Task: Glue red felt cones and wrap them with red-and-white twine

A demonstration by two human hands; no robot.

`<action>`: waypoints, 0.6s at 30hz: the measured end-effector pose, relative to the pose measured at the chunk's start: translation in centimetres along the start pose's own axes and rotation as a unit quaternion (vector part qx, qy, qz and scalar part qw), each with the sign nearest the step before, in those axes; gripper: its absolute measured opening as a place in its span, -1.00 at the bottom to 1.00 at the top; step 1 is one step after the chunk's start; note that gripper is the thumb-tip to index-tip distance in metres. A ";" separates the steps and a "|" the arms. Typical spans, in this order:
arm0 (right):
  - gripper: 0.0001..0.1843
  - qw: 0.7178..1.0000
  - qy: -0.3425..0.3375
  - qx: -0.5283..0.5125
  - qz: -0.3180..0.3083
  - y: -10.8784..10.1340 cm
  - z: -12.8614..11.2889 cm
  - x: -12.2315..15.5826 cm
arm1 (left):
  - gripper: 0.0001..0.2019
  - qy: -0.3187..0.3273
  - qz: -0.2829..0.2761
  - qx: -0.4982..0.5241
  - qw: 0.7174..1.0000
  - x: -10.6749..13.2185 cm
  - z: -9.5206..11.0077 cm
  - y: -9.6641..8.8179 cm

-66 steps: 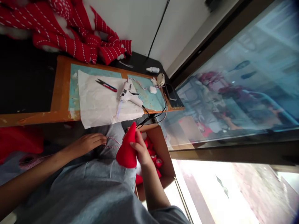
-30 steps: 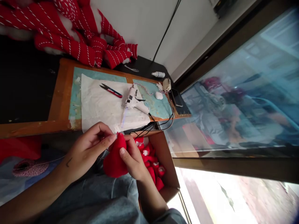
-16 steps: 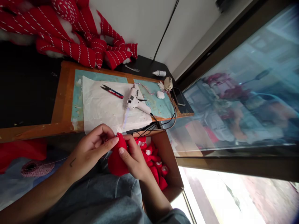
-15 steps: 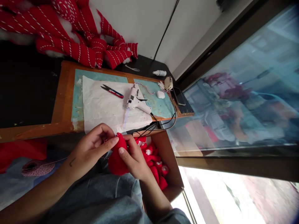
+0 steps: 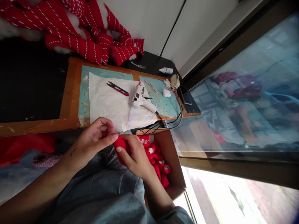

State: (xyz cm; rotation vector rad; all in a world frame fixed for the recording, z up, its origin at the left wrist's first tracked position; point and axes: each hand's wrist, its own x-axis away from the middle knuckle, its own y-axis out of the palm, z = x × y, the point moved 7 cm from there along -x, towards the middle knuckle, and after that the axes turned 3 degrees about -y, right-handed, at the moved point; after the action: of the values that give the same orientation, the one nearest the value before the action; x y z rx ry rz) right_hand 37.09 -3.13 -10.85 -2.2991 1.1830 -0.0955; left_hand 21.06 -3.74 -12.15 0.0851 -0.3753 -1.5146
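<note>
Item 1: red felt cone [image 5: 121, 146], small, stitching not visible, held between the two hands, its tip just beside the left forefinger.

Item 2: right hand [image 5: 135, 157], closed snugly around the cone's body, fingers and thumb wrapped over it, a steady hold that leaves the tip exposed.

Item 3: left hand [image 5: 92, 140], fingers curled narrow, thumb tip at the cone; whether it pinches a strand is too small to tell.

Item 4: red-and-white twine [image 5: 106, 154], a thin strand running below the left hand to the cone, from a twine spool [image 5: 44, 159] further left.

Item 5: cardboard box [image 5: 173, 158], just past the right hand, holding more red felt pieces [image 5: 157, 166].

Item 6: hot glue gun [image 5: 141, 99], beyond both hands on a table
</note>
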 end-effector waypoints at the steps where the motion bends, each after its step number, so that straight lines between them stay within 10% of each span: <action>1: -0.71 1.000 0.006 0.004 -0.002 0.0 0.1 0.0 | -0.60 0.003 -0.006 0.002 1.000 0.0 0.0 -0.2; 18: -0.66 0.999 0.004 0.035 -0.029 0.5 -0.3 0.2 | -0.58 0.009 -0.025 -0.102 0.994 0.9 -1.0 -0.9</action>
State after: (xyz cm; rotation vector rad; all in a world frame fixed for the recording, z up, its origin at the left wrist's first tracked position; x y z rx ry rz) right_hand 36.77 -3.62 -10.88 -2.2737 1.0995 -0.1654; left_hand 20.47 -4.84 -13.15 -0.0530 -0.2032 -1.5927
